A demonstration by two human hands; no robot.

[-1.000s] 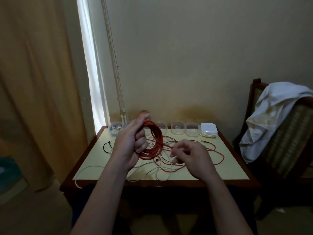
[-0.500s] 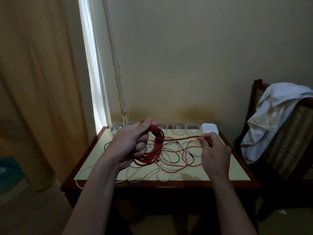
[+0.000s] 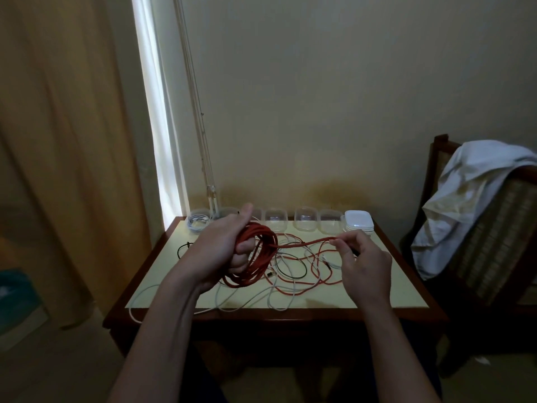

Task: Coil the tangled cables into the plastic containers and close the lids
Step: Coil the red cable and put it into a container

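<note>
**Two hands winding a red cable over a small table**

Dim room, seen from head height looking down. A small wooden table (image 3: 386, 289) w/ a pale yellow top stands against a plain cream wall (image 3: 319, 97). At left are a tan curtain (image 3: 64, 141) & a bright strip of window (image 3: 154, 112). A thin rod (image 3: 197, 126) leans in the corner. At right is one wooden chair (image 3: 494, 242) w/ a white cloth (image 3: 465, 199) draped over its back.

Clear containers (image 3: 305, 219) stand in a row along the table's back edge. The far-left one holds a coiled white cable (image 3: 198, 223). Three to the right of the left hand stand open. Others are partly hidden behind that hand, so the total is unclear. One stack of white lids (image 3: 359, 221) ends the row at right.

The left hand (image 3: 220, 254) is raised above the table, fingers curled thru a red coil (image 3: 255, 257) of many loops, thumb up. One red strand (image 3: 305, 243) runs from the coil to the right hand (image 3: 363, 266), pinched btwn thumb & fingertips (image 3: 338, 242).

On the tabletop below lie loose red cable (image 3: 319, 283), several white cables (image 3: 261, 301) & two black cables (image 3: 290, 267), all tangled. One white loop hangs over the front edge.
</note>
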